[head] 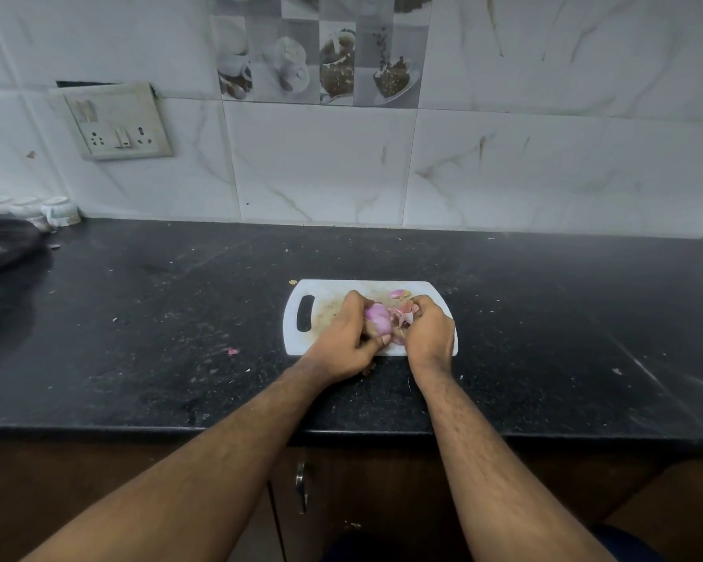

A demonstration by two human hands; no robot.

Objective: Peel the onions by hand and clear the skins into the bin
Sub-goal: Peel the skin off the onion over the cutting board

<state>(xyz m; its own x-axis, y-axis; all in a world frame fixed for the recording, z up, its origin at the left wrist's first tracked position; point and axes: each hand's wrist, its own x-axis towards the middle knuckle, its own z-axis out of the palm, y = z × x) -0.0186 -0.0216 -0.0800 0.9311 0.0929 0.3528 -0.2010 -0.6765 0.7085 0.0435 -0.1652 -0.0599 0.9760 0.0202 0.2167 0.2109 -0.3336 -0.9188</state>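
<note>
A black worktop carries a white chopping board. Over the board, the left hand has its grip curled around a pink peeled onion, while the right hand pinches loose onion skins just beside it.

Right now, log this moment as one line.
peeling | left hand grips onion | right hand pinches skins | over cutting board
</note>
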